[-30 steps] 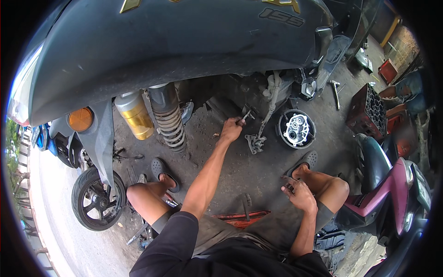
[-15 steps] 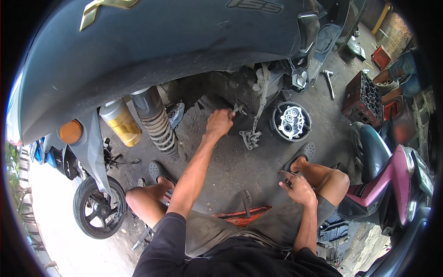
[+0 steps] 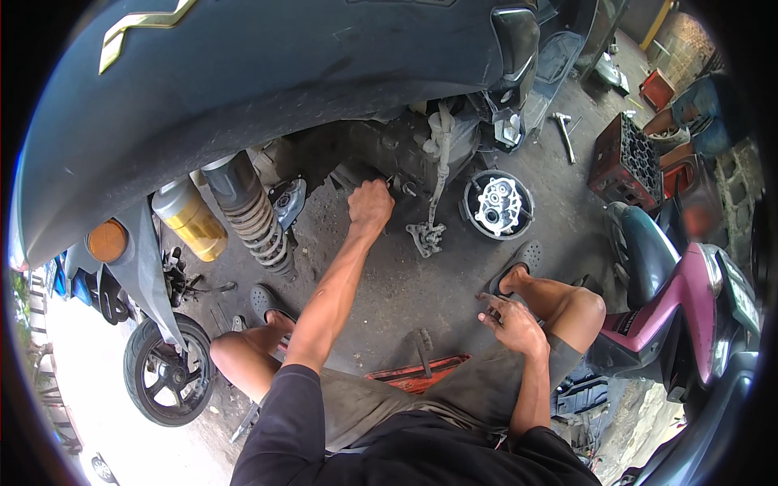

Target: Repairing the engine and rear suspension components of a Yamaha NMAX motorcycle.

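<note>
My left hand (image 3: 371,205) reaches forward under the dark scooter body (image 3: 292,73). Its fingers are curled into a fist beside the scooter's grimy engine underside (image 3: 389,146); what they grip, if anything, is hidden. Just right of the fist, a metal rod-like part (image 3: 440,162) runs down to a dirty metal bracket-like piece (image 3: 425,239) at floor height. Over my right thigh hovers or rests my right hand (image 3: 519,328), empty, fingers apart. Ahead of it, a round pan (image 3: 474,228) holds a bright metal gear casing (image 3: 498,204).
At left are a coil-spring shock absorber (image 3: 253,223), a gold canister (image 3: 194,223) and a loose wheel (image 3: 168,368). A ratchet-like tool (image 3: 565,138) and a red crate (image 3: 620,166) lie at right, near another person's leg (image 3: 705,109) and a pink scooter (image 3: 668,304). A red tray (image 3: 429,375) sits between my legs.
The whole view has shifted, so the scene sits slightly farther left and up. My left fist has turned a little and stays by the engine. My right hand keeps nearly the same pose.
</note>
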`<state>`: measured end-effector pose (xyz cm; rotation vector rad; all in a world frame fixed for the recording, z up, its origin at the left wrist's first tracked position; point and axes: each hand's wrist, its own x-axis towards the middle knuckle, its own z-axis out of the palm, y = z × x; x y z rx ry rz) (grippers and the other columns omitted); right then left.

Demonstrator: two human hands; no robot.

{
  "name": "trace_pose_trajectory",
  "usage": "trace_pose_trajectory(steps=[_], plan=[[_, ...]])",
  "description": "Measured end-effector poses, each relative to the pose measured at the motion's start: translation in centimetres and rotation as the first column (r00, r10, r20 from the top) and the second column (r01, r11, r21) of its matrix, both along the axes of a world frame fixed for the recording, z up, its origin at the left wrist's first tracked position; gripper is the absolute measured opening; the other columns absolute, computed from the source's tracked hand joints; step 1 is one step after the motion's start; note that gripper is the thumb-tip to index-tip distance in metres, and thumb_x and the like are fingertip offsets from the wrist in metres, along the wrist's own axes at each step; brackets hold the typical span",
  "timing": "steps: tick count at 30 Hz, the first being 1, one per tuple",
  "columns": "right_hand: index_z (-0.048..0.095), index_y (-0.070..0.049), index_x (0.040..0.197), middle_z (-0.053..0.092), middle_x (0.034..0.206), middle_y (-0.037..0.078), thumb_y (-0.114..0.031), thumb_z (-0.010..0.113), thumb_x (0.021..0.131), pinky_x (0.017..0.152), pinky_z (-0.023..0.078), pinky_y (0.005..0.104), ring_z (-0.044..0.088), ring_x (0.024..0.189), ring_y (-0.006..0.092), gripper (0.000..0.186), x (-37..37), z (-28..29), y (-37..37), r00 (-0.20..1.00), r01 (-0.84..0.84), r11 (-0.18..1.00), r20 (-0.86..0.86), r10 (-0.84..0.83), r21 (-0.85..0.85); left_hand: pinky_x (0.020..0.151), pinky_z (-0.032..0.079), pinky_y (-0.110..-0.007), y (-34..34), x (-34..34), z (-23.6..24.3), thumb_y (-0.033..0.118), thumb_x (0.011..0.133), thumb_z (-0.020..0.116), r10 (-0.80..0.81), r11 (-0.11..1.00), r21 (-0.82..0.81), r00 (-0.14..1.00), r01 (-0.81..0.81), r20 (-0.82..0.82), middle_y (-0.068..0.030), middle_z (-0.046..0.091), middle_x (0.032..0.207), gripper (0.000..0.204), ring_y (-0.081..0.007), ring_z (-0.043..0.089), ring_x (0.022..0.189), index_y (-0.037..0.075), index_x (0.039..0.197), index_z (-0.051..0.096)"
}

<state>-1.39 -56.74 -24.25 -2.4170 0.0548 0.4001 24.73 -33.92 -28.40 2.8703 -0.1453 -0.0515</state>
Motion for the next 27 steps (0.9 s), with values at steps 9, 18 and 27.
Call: trace_pose_trajectory(steps=[9, 18, 27], plan=[[0.058, -0.004, 0.122, 0.066, 0.092, 0.019, -0.019, 0.063, 0.086, 0.075, 0.05, 0.0395, 0.065, 0.084, 0.0325, 0.039, 0.3, 0.1, 0.2, 1.0, -0.01, 0.998, -0.015, 0.01, 0.057, 0.068, 0.056, -0.036, -1.4, 1.6, 2.3, 0.014, 0.084, 0.057, -0.483, 0.769, 0.453, 0.874, 0.452, -0.052, -0.0137, 0.07, 0.094, 0.018, -0.0268, 0.07, 0.085, 0.007, 0.087, 0.073], [0.059, -0.004, 0.12, 0.066, 0.092, 0.02, -0.018, 0.063, 0.085, 0.076, 0.05, 0.0408, 0.065, 0.085, 0.0337, 0.038, -0.4, -0.9, 0.0, 1.0, 0.008, 0.999, -0.029, -0.006, 0.05, 0.068, 0.056, -0.036, -0.9, 0.9, 1.9, 0.013, 0.084, 0.057, -0.39, 0.867, 0.358, 0.919, 0.347, 0.054, -0.0131, 0.07, 0.093, 0.018, -0.0278, 0.07, 0.085, 0.007, 0.087, 0.073], [0.059, -0.004, 0.12, 0.065, 0.082, 0.021, -0.018, 0.063, 0.086, 0.07, 0.05, 0.0379, 0.065, 0.074, 0.0312, 0.037, 0.1, -0.7, -0.3, 1.0, 0.02, 0.999, 0.023, -0.021, 0.05, 0.066, 0.056, -0.034, -0.7, 2.0, 2.4, 0.013, 0.084, 0.058, -0.554, 0.747, 0.447, 0.833, 0.492, 0.009, -0.0114, 0.071, 0.082, 0.017, -0.0243, 0.071, 0.079, 0.008, 0.08, 0.074]])
